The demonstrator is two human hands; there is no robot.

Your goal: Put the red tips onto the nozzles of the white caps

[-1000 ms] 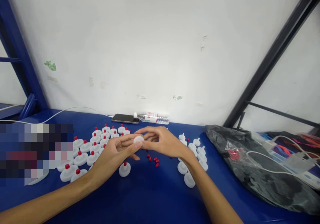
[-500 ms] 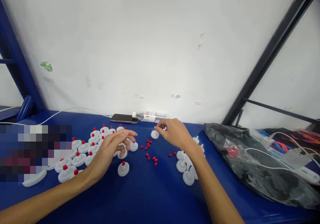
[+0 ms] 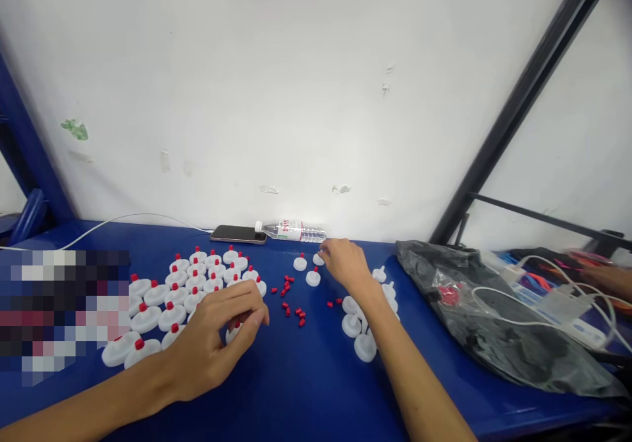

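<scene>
At the back of the table my right hand point(image 3: 345, 261) has its fingers pinched at the top of a white disc-shaped part point(image 3: 318, 259). Beside it stand two similar parts with red caps, a nearer capped disc point(image 3: 313, 277) and a left one point(image 3: 299, 263). My left hand point(image 3: 222, 336) is curled over the front of the capped group, thumb and forefinger meeting at their tips. Anything between those tips is hidden. A white part with a red cap point(image 3: 232, 333) shows partly behind the thumb. Loose red caps point(image 3: 298, 312) lie between my hands.
Many capped white discs point(image 3: 175, 296) cover the left. Uncapped white stemmed discs point(image 3: 365, 348) lie by my right forearm. A phone point(image 3: 237, 234) and a water bottle point(image 3: 291, 230) rest along the wall. A dark plastic bag point(image 3: 513, 336), cables and another person's hand point(image 3: 609, 280) are at right.
My left hand has moved nearer and curled its fingers. My right hand has shifted slightly right, and a red-capped disc now stands in front of it. Another person's hand has appeared at right.
</scene>
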